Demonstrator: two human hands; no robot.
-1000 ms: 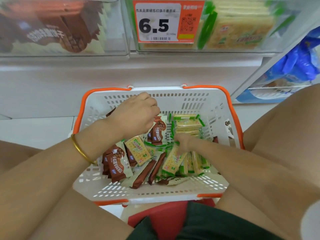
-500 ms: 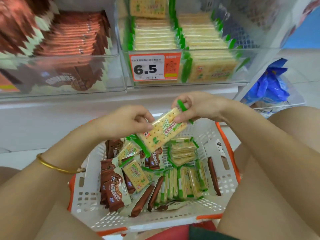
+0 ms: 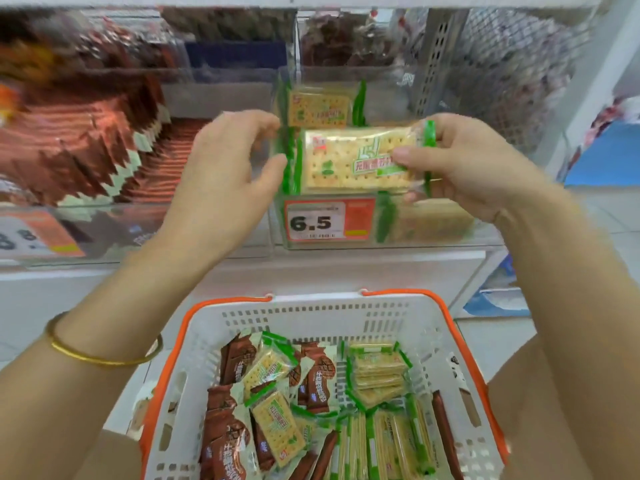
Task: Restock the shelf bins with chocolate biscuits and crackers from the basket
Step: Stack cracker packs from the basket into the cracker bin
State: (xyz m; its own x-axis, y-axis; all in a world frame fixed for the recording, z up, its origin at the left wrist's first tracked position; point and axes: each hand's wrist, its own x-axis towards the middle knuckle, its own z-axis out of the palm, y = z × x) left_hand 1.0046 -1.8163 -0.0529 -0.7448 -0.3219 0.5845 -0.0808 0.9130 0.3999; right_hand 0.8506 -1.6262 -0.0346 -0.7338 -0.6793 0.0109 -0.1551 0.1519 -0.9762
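Over the basket [image 3: 346,304], the cracker pack [image 3: 349,161] was held level before the cracker bin [image 3: 446,239], pinched at one green seal by the right hand [image 3: 467,168], the fingers [image 3: 266,120] of the left hand [image 3: 225,174] spread beside the other end, apparently not gripping. So held, it could be dropped or snagged on the bin's front wall; a flat, clear-wrapped, pale slab was shown.

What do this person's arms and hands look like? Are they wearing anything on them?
Both forearms are bare, with no sleeves in view, and there are no gloves on the left hand or the right hand. A thin, plain gold bangle circles the left wrist. The right wrist shows no watch or band. The picture is too blurred to tell whether any ring is worn.
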